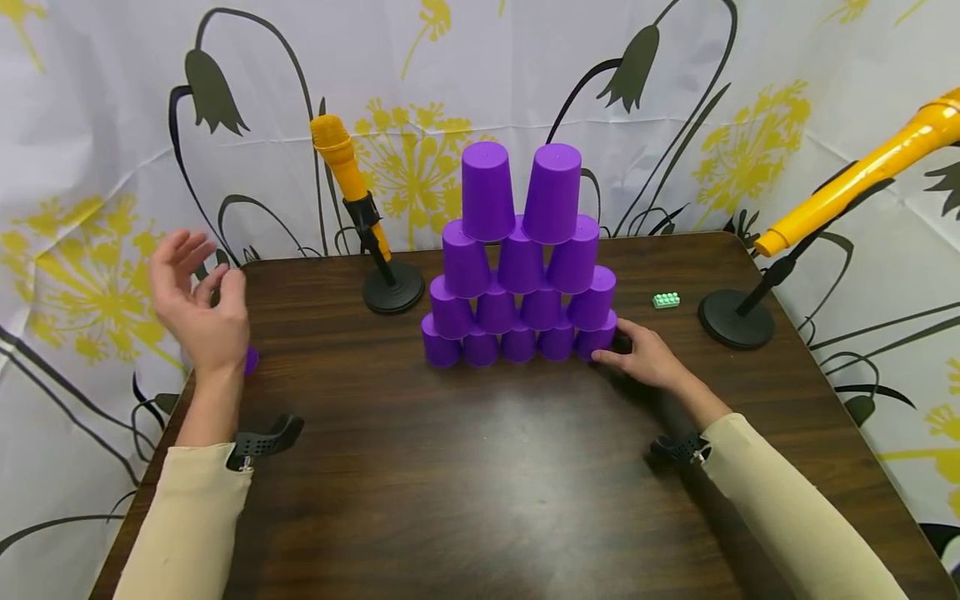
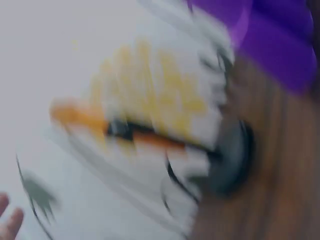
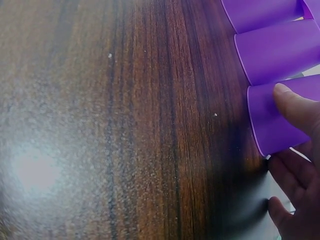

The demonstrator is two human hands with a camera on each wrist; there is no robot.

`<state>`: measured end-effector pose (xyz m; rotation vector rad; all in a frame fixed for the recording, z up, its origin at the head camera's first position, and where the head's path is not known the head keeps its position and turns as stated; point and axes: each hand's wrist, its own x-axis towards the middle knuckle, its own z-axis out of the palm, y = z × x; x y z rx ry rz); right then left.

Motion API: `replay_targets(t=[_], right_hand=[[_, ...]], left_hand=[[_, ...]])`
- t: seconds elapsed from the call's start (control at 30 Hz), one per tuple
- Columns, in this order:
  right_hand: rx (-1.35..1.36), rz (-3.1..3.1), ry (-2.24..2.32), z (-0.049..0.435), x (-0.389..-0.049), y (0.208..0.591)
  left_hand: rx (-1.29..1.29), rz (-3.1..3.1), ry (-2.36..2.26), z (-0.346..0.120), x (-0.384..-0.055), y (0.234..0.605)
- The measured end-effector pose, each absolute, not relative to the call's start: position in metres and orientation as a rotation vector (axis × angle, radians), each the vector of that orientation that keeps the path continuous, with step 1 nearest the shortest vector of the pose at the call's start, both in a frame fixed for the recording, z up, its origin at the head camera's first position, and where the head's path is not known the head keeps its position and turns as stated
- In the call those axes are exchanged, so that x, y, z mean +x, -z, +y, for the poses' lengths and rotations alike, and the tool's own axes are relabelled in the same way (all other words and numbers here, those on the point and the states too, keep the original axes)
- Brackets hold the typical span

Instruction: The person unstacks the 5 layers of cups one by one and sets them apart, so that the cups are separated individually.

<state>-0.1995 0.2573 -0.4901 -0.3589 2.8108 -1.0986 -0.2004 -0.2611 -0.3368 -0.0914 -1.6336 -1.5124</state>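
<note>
Right hand [image 1: 647, 360]: between 3 and 4 o'clock from the middle of the head view; my thumb lies on the near wall of the rightmost bottom cup [image 1: 596, 336], my other fingers bend round its right and far side. I have hold of that cup; how firmly, I cannot tell.
Left hand [image 1: 198, 312]: at 9 o'clock, raised at the table's left side; fingers loosely bent, thumb standing apart from them, nothing held. The left wrist view is blurred and shows only my fingertips, at its 8 o'clock edge.
Cup pyramid [image 1: 521, 258]: from the middle toward 12 o'clock; purple cups, mouths down, in rows of five, four, three and two, the top pair apart.
Purple item [image 1: 252, 361]: between 8 and 9 o'clock, mostly hidden by my left wrist.
Left microphone [image 1: 348, 167]: toward 10 o'clock, tilted on its stand.
Right microphone [image 1: 855, 175]: between 2 and 3 o'clock, also tilted.
Green brick [image 1: 666, 301]: at 3 o'clock, on the dark wooden table [image 1: 487, 500].
</note>
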Motion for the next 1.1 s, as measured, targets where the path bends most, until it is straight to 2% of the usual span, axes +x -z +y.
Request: replay_targets(t=[0.2, 0.37, 0.73, 1.1], right_hand=[[-0.352, 2.813, 1.097, 0.258, -0.199, 0.489], [-0.350, 2.802, 1.106, 0.257, -0.198, 0.490], [-0.343, 2.797, 1.120, 0.258, -0.198, 0.490], [-0.337, 2.789, 1.113, 0.258, -0.198, 0.492]], left_hand=[[-0.644, -1.862, 1.801, -0.198, -0.219, 0.309], [-0.872, -2.149, 1.769, -0.150, -0.228, 0.294], [-0.868, -2.425, 1.542, -0.085, -0.230, 0.266], [-0.844, -2.297, 1.624, -0.070, -0.214, 0.252]])
